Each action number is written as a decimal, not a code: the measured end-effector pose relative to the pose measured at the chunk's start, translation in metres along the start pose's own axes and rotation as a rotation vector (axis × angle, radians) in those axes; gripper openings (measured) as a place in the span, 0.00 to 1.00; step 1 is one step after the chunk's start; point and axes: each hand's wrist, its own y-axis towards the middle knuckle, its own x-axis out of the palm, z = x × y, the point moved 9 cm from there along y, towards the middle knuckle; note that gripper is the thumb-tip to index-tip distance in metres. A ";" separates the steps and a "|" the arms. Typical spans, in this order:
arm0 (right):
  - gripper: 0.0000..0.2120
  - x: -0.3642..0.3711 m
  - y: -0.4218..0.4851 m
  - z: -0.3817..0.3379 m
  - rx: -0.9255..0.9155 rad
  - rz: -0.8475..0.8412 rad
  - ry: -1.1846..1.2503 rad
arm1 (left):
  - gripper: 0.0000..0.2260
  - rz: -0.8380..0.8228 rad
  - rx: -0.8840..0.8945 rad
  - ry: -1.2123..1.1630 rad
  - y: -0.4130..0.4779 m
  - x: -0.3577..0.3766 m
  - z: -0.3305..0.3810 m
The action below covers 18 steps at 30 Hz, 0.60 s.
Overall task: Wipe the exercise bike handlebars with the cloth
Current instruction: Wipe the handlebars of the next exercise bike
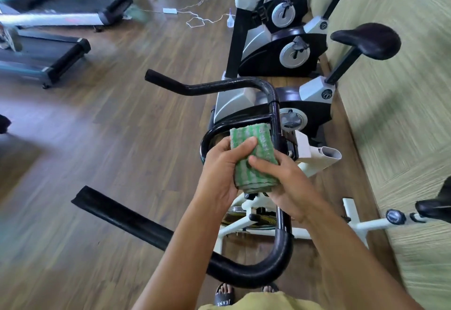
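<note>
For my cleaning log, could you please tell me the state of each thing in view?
cloth: folded, held in both hands over the middle of the handlebars.
left hand: grips the cloth, thumb on top.
right hand: grips the cloth, thumb on top.
handlebars: ends free, not gripped.
spray bottle: upright on the floor.

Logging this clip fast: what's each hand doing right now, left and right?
Left hand: grips the green cloth, thumb on top.
Right hand: grips the same cloth from the other side.
</note>
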 end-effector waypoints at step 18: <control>0.24 0.027 0.007 -0.005 -0.161 0.023 -1.796 | 0.02 0.426 0.270 0.761 0.063 -0.090 0.057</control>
